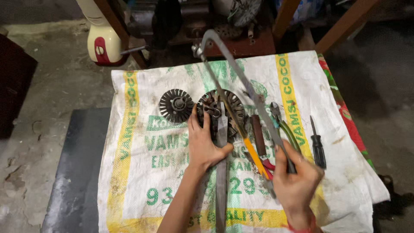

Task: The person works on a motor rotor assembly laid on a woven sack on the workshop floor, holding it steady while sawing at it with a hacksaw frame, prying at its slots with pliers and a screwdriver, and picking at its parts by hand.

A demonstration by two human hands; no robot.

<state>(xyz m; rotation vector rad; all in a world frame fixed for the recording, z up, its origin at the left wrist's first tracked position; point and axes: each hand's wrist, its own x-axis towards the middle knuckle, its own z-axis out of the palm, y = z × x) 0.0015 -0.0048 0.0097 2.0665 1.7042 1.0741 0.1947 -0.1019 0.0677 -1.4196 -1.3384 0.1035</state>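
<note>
Here one woven plastic sack (pixel 142 172) covers the table, carrying two round finned metal rotors (pixel 176 105), one flat file (pixel 221 172) and one black screwdriver (pixel 318 149). The left hand (pixel 202 144) presses flat on the nearer rotor (pixel 233 108), fingers spread, clasping nothing. The right hand (pixel 295 179) is closed tight around the hacksaw (pixel 241 82) handle, its frame slanting over that rotor.

A rough, stained concrete floor (pixel 51 77) is seen spreading out on the left, cracked and dusty, and dim light is cast over it. A dark slab-like worktop (pixel 75 172) is laid low in the foreground, its bare edge showing at the left. Slanted brown wooden legs (pixel 345 23) are picked out at the top, with shadowed metal clutter gathered beneath them. A cream and red appliance (pixel 102 43) is spotted standing on the floor at upper left. The far right is swallowed by darkness.
</note>
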